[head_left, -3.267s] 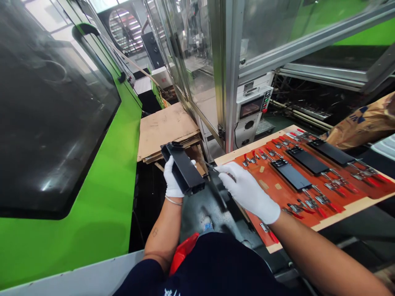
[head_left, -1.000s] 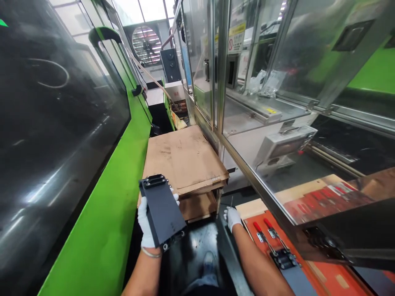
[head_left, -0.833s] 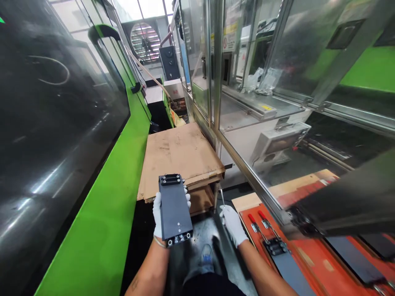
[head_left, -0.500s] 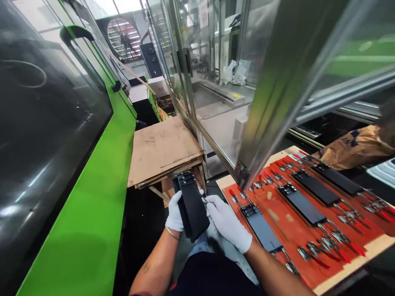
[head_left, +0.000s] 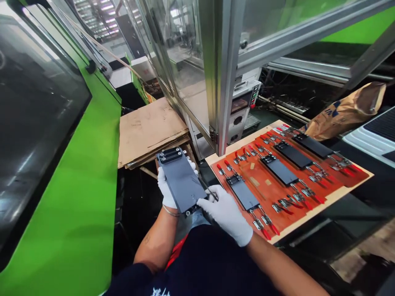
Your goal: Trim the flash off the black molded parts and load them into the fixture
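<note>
A long black plastic panel [head_left: 185, 181], with a raised bracket at its far end, lies tilted in front of my body, its flat face up. My left hand [head_left: 166, 190], in a white glove, wraps round it from the left and beneath, with fingertips showing past the right edge. My right hand [head_left: 230, 213], gloved too, is closed round a thin dark tool [head_left: 212, 194] whose kind I cannot make out. The right fingers touch the panel's near right corner. Part of the tool is hidden by the hand.
On the right, an orange fixture board [head_left: 265, 201] carries several similar black panels [head_left: 243, 192] and red-handled toggle clamps [head_left: 267, 230]. Stacked cardboard [head_left: 151, 127] lies ahead. A metal-framed door [head_left: 216, 82] rises beyond it. A green machine [head_left: 92, 164] borders the left; a brown paper sack [head_left: 342, 111] is at right.
The panel has turned from showing its narrow side to showing its broad flat face. My right hand has moved down to its near corner. The view has swung right.
</note>
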A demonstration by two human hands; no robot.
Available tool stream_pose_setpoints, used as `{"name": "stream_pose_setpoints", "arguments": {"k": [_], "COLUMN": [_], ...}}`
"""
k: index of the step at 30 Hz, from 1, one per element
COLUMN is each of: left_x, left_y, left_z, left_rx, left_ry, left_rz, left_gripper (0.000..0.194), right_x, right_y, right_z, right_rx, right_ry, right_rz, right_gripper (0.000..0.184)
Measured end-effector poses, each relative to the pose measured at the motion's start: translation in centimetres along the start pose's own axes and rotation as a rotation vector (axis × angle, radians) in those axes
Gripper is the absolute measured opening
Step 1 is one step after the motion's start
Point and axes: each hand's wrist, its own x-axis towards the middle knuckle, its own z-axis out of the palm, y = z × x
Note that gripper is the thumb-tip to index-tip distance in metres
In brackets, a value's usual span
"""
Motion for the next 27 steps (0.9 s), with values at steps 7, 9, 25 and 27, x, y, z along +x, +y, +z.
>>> {"name": "stream_pose_setpoints", "arguments": {"k": [7, 9, 25, 27], "left_x": [0.6, 0.8, 1.4, 1.5], "left_y": [0.4, 0.6, 0.6, 1.0], "left_z": [1.1, 1.2, 1.4, 1.2], "left_rx": [0.071, 0.079, -0.016, -0.026], "left_ry": [-0.061, -0.07, 0.007, -0.001], "left_rz": [-0.031, -0.04, 0.04, 0.021], "left_gripper": [0.072, 0.073, 0.067, 0.066], "right_x": [-0.2, 0.0, 1.1, 1.2], "right_y": [-0.3, -0.6, -2.2, -2.3], "right_z": [-0.1, -0.5, -0.4, -1.1], "right_rx": [0.238, 0.28, -0.419, -0.408], "right_ry": [-0.083, -0.123, 0.003, -0.041], "right_rz": [-0.062, -0.059, -0.575, -0.605], "right_gripper": [0.024, 0.022, 0.035, 0.03]}}
